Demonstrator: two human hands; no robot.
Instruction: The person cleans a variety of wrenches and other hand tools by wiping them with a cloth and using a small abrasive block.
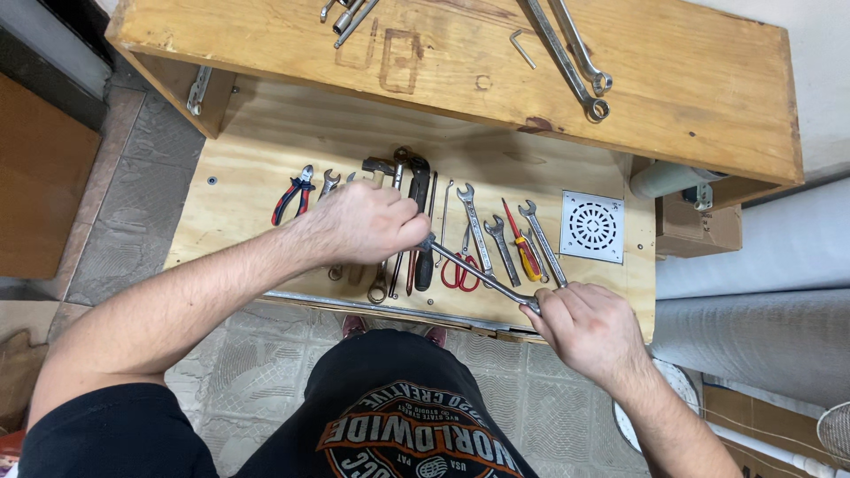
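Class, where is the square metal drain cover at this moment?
In the head view, the drain cover lies flat at the right end of the lower shelf, just right of the row of wrenches and above the right hand.

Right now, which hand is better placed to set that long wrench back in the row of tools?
Probably the left hand. It grips the long wrench at the end already over the row of tools on the lower shelf. The right hand holds the other end off the shelf's front edge.
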